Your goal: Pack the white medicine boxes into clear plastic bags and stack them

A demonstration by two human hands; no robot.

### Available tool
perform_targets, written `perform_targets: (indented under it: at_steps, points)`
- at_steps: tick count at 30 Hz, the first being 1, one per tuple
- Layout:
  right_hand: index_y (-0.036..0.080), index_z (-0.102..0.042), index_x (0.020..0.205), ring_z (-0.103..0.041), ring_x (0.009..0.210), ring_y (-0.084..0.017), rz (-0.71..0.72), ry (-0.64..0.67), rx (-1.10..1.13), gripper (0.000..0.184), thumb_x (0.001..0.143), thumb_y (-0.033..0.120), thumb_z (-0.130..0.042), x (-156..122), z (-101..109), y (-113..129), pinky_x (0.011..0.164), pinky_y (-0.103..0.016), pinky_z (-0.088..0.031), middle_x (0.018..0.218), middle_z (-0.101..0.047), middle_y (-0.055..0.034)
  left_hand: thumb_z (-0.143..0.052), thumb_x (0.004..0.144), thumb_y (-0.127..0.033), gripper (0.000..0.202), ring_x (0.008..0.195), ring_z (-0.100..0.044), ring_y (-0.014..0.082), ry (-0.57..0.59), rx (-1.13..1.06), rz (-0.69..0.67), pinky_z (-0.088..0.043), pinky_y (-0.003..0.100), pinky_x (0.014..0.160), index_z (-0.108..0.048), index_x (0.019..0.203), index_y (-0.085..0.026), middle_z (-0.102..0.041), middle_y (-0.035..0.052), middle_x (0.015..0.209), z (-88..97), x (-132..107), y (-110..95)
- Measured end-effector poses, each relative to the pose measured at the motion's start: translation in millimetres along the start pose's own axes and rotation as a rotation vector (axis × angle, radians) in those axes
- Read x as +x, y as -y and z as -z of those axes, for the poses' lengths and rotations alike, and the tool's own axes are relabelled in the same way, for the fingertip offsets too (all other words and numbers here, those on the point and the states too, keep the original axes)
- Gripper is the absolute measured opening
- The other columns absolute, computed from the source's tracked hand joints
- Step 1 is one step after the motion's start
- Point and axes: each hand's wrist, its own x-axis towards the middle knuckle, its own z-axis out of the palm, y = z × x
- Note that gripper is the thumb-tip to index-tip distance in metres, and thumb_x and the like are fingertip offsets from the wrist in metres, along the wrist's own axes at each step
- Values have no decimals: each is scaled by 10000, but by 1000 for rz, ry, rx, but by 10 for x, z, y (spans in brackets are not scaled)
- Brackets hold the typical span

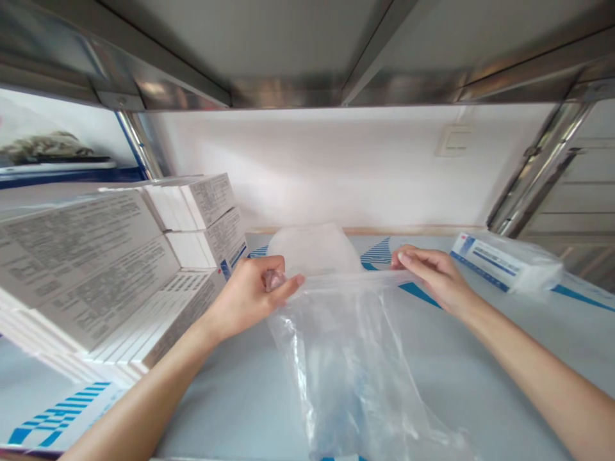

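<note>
A clear zip-lock plastic bag (346,365) is stretched between my two hands, its top edge running level and its body hanging toward me over the grey board. My left hand (257,288) is closed on the bag's upper left corner, with a bit of crumpled clear plastic showing inside the curled fingers. At the upper right corner, my right hand (432,272) pinches the edge between thumb and fingers. Just behind the bag, a whitish translucent sheet or bag (314,250) lies on the board; its exact kind is unclear.
Stacked white printed boxes (86,262) stand at the left, close to my left forearm. A plastic-wrapped box (504,262) lies at the right. A metal shelf (288,51) hangs low overhead, with posts on both sides. The white wall (336,166) carries a switch (455,141).
</note>
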Motion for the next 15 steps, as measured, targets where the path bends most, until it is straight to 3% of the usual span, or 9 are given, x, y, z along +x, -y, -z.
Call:
perform_targets:
  at_steps: [2,5,7,10,12,15]
  points:
    - [204,-503,516,-541,617,-160,-62,23,84,500,680,549,-826,-9,-3,13,533,-290,-477,637,-524,-2,-737,808,-397,354,494,-560,121,100,-223,77,-358,210,468,-464,690,-205,-495,-62,521,18,-2,-9]
    - [219,-398,526,-457,443,-106,-106,-10,228,535,648,412,-882,-14,22,35,428,-250,-400,498,-403,65,-815,742,-324,371,449,-564,108,139,-523,104,-445,203,467,-476,851,-220,-563,-83,543,59,2,-23]
    - [232,-483,619,-413,389,-86,-109,-80,299,422,643,348,-889,-6,48,45,401,-231,-358,464,-424,88,-810,758,-282,424,449,-569,99,132,-674,107,-474,196,477,-507,1053,-250,-576,-94,566,80,2,-35]
    - [269,-616,819,-418,391,-87,-129,-152,357,352,612,330,-894,20,88,45,410,-233,-382,468,-481,96,-761,815,-238,643,623,-676,133,121,-824,106,-562,242,621,-418,1347,-355,-622,-75,696,80,-1,-53]
    - [267,-647,842,-446,427,-88,-141,-173,388,348,604,329,-893,41,110,33,424,-232,-410,497,-494,87,-737,843,-259,547,736,-705,154,92,-861,103,-593,291,718,-485,1321,-345,-630,-46,802,61,4,-55]
    - [253,-670,809,-482,469,-78,-143,-201,428,318,597,318,-898,71,131,-6,428,-209,-425,542,-500,80,-725,859,-317,293,718,-690,137,-10,-849,133,-586,252,671,-642,1126,-229,-611,-15,855,30,29,-41]
